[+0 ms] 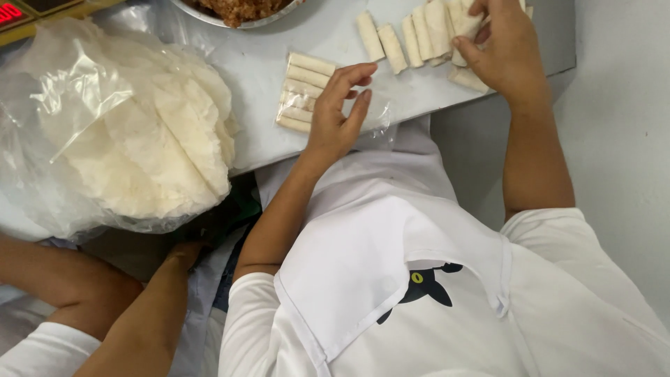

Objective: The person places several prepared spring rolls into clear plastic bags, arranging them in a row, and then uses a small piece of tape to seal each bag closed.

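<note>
left hand (335,115): rests on bench edge just beside a small stack of rolled wrappers (301,92); fingers (352,73) loosely curled, apart, clamped on nothing; fingertips near the stack's right end, contact unclear
right hand (504,52): at the loose row of rolls (419,35); fingers closed on one pale roll (464,28) at the row's right end
stack of rolled wrappers: five or so pale cylinders lying side by side, on clear plastic film near the bench's front edge
loose row of rolls: farther back on the bench, tilted, touching each other; one more roll lies under the right palm
bench (258,63): grey, flat
wrapper sheets (139,132): big pile of white round sheets in a clear bag, left of stack, well apart
filling bowl (237,10): metal rim, brown mince, top edge of view
other person's arms (118,307): bottom left, below the bag
</note>
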